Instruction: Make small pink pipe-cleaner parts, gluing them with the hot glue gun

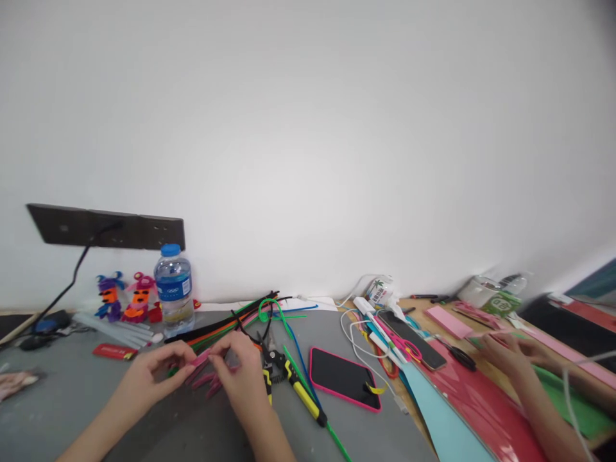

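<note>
A pink pipe cleaner (202, 357) is pinched between the fingertips of both hands, low over the grey work surface. My left hand (166, 374) grips its left end with thumb and index finger. The fingers of my right hand (241, 367) close on its other end, partly hiding it. Beneath my hands is a darker pink fuzzy piece (212, 382); its shape is blurred. Just right of my right hand lie yellow-and-black pliers (301, 388). Behind my hands stretches a bundle of black, orange and green pipe cleaners (216, 328).
Two fuzzy figures, one purple (110, 296) and one pink (138, 298), stand beside a water bottle (174, 292). A pink-cased phone (344, 377), pink scissors (407, 346) and white cables lie rightward. At far right, another person's hands (513, 353) work over green material (561, 398).
</note>
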`<state>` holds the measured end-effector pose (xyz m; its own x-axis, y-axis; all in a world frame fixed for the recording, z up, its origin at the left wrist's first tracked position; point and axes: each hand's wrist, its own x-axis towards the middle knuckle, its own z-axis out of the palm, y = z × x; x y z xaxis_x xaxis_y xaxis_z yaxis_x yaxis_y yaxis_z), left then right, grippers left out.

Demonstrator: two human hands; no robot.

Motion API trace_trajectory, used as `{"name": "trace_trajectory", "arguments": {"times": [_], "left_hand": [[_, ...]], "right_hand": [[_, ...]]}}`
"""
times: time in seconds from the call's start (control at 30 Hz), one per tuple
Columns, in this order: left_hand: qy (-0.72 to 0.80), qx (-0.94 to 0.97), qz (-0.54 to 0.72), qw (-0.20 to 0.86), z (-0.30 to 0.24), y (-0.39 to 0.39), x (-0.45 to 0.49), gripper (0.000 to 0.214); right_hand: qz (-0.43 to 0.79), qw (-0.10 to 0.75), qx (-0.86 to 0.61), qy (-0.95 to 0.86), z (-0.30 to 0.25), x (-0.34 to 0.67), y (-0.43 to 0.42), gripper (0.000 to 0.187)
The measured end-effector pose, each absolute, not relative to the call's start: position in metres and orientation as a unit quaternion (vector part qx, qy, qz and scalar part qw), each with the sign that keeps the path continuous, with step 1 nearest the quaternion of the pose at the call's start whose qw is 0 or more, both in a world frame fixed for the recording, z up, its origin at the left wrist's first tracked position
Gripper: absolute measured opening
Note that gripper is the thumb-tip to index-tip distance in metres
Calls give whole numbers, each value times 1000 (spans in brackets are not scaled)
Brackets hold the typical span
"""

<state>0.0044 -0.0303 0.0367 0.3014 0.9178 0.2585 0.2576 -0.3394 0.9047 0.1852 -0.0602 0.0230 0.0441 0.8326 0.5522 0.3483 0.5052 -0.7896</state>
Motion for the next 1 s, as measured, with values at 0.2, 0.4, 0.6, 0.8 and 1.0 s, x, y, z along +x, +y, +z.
{"name": "trace_trajectory", "arguments": {"times": [0.2,0.4,0.6,0.8,1.0], "left_hand": [[424,680,431,414,42,-35,9,16],[401,671,441,440,42,-41,11,13],[408,678,420,446,38,-41,12,11],[414,662,429,455,28,-42,17,8],[401,656,436,467,20,-41,16,11]], "right_hand": [[232,565,-444,-656,30,187,-63,11],[249,557,-437,-661,38,189,-68,13],[237,558,-426,-671,30,192,-65,14],[217,562,-431,-672,24,193,-63,12],[223,565,-429,-669,23,192,-62,12]]}}
